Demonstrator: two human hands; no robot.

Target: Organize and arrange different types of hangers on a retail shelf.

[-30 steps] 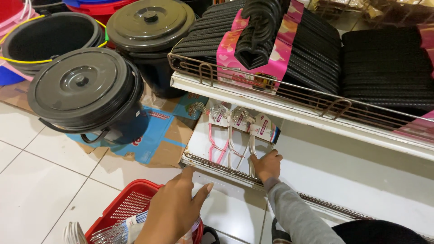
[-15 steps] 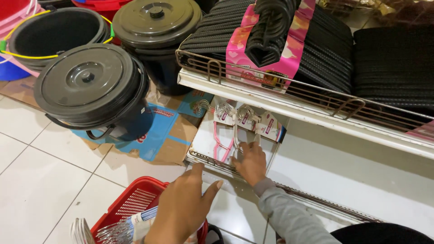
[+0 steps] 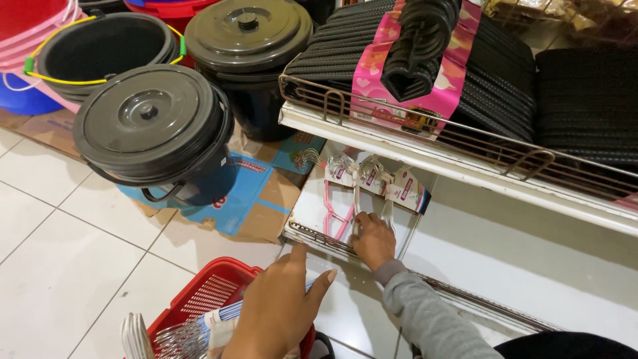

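The right hand (image 3: 373, 239) had its fingers curled on the packs of wire hangers (image 3: 369, 183) lying on the bottom shelf (image 3: 465, 266), while the left hand (image 3: 279, 309) hovered open and empty over the red basket (image 3: 206, 296); tangled hooks could have snagged and dragged neighbouring packs off the shelf edge.

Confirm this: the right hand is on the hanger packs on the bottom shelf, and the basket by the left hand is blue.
Not quite. The head view shows the basket by the left hand is red, not blue. The right hand is indeed on the hanger packs on the bottom shelf.
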